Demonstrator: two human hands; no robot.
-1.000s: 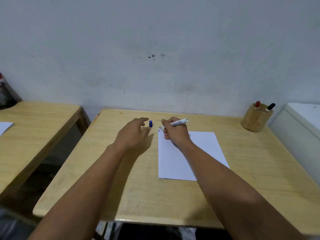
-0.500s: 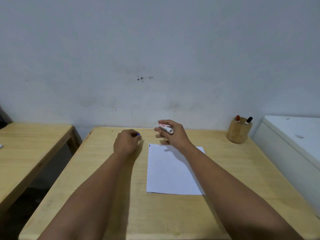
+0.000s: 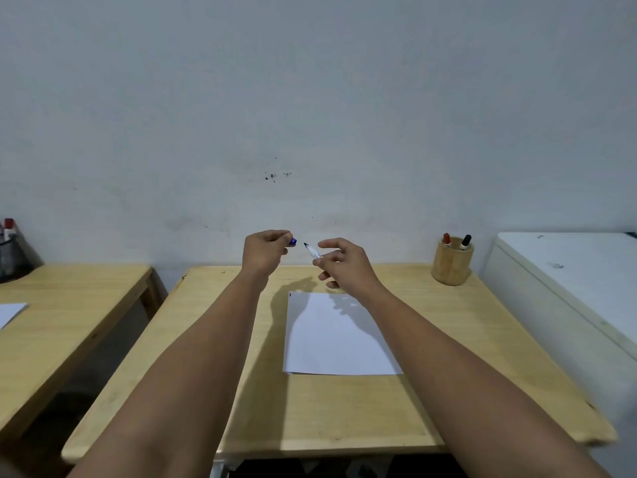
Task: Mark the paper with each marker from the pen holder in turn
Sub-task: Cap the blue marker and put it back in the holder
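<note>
A white sheet of paper [image 3: 339,334] lies on the wooden table [image 3: 448,357], with a small dark mark at its top left corner. My right hand [image 3: 344,262] is raised above the table's far edge and pinches a white marker [image 3: 313,251], its dark tip pointing left. My left hand [image 3: 267,250] is level with it and holds the blue cap [image 3: 293,241] a short gap from the tip. A round wooden pen holder [image 3: 451,267] stands at the far right of the table, with a red-capped marker [image 3: 447,239] and a black-capped marker [image 3: 465,241] upright in it.
A second wooden table [image 3: 69,305] stands to the left, separated by a gap, with a dark holder [image 3: 12,253] and a sheet of paper [image 3: 8,312] on it. A white cabinet [image 3: 568,288] adjoins the right edge. A wall runs directly behind.
Both hands have lifted off the table and come together in the air. The marker's tip now points at the cap in the left hand. The camera has tilted upward.
</note>
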